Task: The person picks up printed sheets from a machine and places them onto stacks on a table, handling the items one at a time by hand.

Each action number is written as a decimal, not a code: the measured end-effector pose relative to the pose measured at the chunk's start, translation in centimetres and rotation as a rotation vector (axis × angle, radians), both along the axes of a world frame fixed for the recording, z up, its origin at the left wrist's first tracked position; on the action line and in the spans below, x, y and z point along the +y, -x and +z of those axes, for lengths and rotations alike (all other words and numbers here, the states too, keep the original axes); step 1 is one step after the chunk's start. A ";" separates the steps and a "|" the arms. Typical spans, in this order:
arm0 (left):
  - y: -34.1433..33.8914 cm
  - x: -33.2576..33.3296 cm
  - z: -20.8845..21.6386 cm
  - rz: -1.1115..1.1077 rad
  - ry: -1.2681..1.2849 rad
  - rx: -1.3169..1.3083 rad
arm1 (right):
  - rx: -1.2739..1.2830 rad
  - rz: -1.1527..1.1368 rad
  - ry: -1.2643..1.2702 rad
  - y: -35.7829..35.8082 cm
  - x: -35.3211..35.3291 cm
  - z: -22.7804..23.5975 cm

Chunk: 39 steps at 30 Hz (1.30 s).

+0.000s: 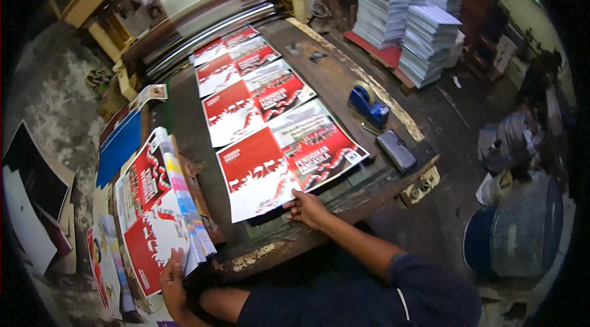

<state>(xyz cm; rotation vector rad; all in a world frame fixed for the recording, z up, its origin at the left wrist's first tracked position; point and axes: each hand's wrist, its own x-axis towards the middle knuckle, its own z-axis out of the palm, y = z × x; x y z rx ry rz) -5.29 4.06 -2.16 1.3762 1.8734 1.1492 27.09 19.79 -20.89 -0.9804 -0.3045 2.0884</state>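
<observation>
A row of printed cover sheets runs over the dark table, each overlapping its neighbour, red and white with pictures. My right hand (307,209) pinches the near edge of the closest cover sheet (258,170), thumb on top and the other fingers curled below. At the lower left, my left hand (174,276) rests with its fingers stretched out against the near edge of a thick stack of the same printed sheets (147,228). Colour strips show along that stack's fanned right side. The row's far end reaches the metal rollers (212,35) of a machine.
A blue tape dispenser (369,104) and a dark grey pouch (396,150) lie on the table's right side. Tall stacks of white paper (384,4) stand at the back right. Blue sheets (120,145) lie left of the table, and a large drum (522,225) sits at right.
</observation>
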 end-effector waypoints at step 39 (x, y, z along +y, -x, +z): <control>-5.1 -1.8 -1.4 0.299 -0.268 0.321 | -1.253 -0.233 -0.937 -20.0 3.6 11.2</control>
